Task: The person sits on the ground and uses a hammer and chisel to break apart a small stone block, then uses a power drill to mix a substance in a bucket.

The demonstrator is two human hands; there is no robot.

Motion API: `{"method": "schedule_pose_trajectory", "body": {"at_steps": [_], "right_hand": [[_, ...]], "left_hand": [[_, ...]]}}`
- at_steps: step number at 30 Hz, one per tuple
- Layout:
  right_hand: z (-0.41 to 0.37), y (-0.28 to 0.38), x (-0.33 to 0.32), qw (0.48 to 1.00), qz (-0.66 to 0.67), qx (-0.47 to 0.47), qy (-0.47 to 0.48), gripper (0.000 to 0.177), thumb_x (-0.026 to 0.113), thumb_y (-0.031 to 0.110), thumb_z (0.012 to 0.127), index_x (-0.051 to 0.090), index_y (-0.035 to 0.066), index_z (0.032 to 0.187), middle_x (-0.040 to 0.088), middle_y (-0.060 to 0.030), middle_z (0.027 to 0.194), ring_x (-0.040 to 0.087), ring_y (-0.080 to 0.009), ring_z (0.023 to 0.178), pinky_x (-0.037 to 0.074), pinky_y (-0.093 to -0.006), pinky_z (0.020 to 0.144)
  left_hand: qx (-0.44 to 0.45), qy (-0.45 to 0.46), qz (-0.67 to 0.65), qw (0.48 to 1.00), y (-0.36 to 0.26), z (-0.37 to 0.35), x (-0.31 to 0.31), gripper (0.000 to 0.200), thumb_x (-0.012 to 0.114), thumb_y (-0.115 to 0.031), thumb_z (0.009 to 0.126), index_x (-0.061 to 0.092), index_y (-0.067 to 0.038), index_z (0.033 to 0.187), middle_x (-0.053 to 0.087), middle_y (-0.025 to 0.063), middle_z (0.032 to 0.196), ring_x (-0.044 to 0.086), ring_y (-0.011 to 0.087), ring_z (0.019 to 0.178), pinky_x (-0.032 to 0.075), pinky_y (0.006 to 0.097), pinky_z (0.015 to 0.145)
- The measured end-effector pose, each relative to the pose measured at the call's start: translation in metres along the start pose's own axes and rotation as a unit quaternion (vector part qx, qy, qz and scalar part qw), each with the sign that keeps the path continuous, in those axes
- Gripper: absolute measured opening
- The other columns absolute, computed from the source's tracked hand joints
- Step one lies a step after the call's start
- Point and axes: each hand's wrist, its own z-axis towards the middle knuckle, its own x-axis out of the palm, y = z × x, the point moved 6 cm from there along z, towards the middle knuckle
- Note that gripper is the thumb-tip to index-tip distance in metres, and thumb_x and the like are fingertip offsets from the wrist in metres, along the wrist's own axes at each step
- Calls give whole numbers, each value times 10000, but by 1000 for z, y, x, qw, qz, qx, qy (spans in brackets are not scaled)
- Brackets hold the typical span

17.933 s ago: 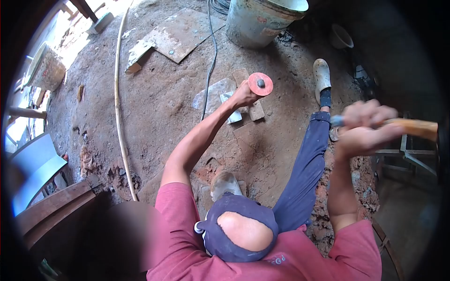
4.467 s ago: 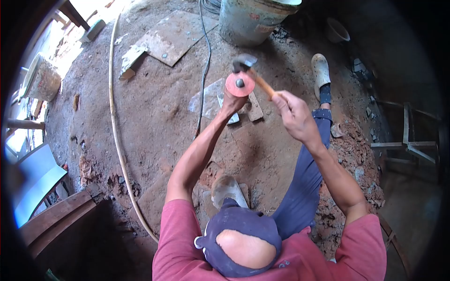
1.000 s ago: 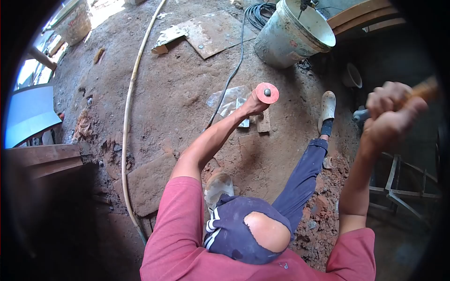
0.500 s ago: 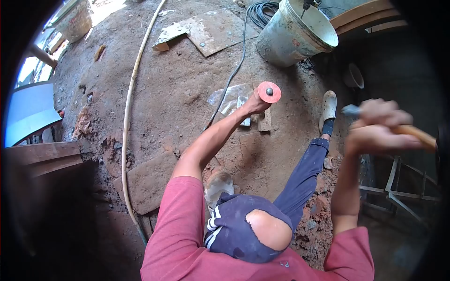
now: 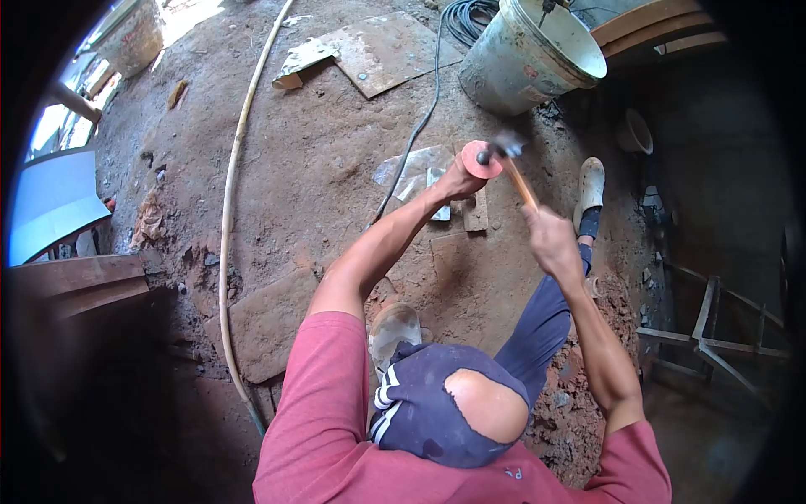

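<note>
My left hand (image 5: 454, 181) is closed around the shank of a chisel (image 5: 483, 158) just below its round pink hand guard, and the chisel's dark striking head pokes up through the guard. The lower part of the chisel is hidden by my hand. In my right hand (image 5: 552, 239) is a hammer (image 5: 522, 185), gripped by its wooden handle. The hammer's head is blurred and lies right at the chisel's head. Beneath my left hand, a small block (image 5: 476, 212) and a plastic sheet (image 5: 410, 172) lie on the dirt floor.
A dirty bucket (image 5: 508, 71) stands ahead, beside a coiled black cable (image 5: 464, 25). A long pale pole or hose (image 5: 228, 202) runs along the left. Flat boards (image 5: 390, 50) lie ahead. Rubble (image 5: 579, 403) is heaped by my right leg, and a metal frame (image 5: 703, 315) stands at right.
My right hand has swung the hammer from out at the right inward and to the left, bringing its head to the chisel. My left hand and the chisel stay nearly in place.
</note>
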Motion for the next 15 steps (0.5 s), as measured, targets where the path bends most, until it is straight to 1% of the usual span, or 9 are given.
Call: {"method": "schedule_pose_trajectory", "body": {"at_steps": [4,6,7,8,10,11,12,13,15], "right_hand": [[16,24,-70,974,209,28,-88,473,422,395,1021,490,89,667,431,11,558,429,-95,481,317,-298,448],[21,86,-160,876,413,-49,-244,574,303,552,1013,370,134,627,301,61,538,278,-29,424,218,-236,387],[25,93,-199,830,491,-131,-228,607,275,649,974,344,147,639,278,56,532,248,-50,420,211,-234,375],[24,91,-195,832,489,-129,-229,607,275,649,974,344,147,639,278,56,532,248,-50,420,211,-234,375],[2,95,-178,707,518,-366,-311,599,265,636,982,367,142,659,316,24,528,296,-97,443,284,-238,410],[0,33,-98,808,270,-209,-479,582,278,546,1013,468,87,710,425,-15,541,415,-170,489,401,-308,497],[17,5,-39,960,161,-54,-223,582,290,495,1024,517,56,719,492,-47,573,458,-209,537,411,-343,558],[4,-23,11,991,34,111,61,584,303,444,1036,567,24,728,558,-79,604,502,-248,585,421,-378,619],[1,-22,-13,993,44,94,-51,604,313,459,1035,519,48,644,502,-54,560,468,-192,562,380,-369,568]], "left_hand": [[31,-40,-2,999,5,-5,7,117,606,-74,854,586,-40,965,608,79,896,570,194,830,485,348,750],[45,-19,40,998,7,-4,2,82,603,-67,855,584,-37,928,609,74,860,570,181,805,485,346,739],[47,-18,39,998,5,0,0,82,603,-67,855,584,-37,928,609,74,860,570,181,805,485,346,739],[25,-13,17,999,6,-1,-1,78,603,-70,855,587,-36,924,610,74,852,570,185,796,485,348,736],[28,-19,-14,999,1,-6,-1,80,604,-79,858,596,-39,927,610,74,838,572,205,780,487,347,733],[22,-20,21,999,4,-4,0,95,602,-83,864,600,-43,951,620,82,875,581,217,812,488,348,757],[-15,-2,4,1000,-10,-4,-3,108,596,-79,863,598,-44,966,623,87,903,583,216,839,486,352,774],[-54,20,-10,998,-24,-6,-7,122,589,-74,862,596,-46,981,626,93,932,585,216,867,484,355,791],[109,-80,78,988,8,-2,-3,144,614,-93,842,611,-48,979,630,95,890,590,209,840,495,337,777]]}}
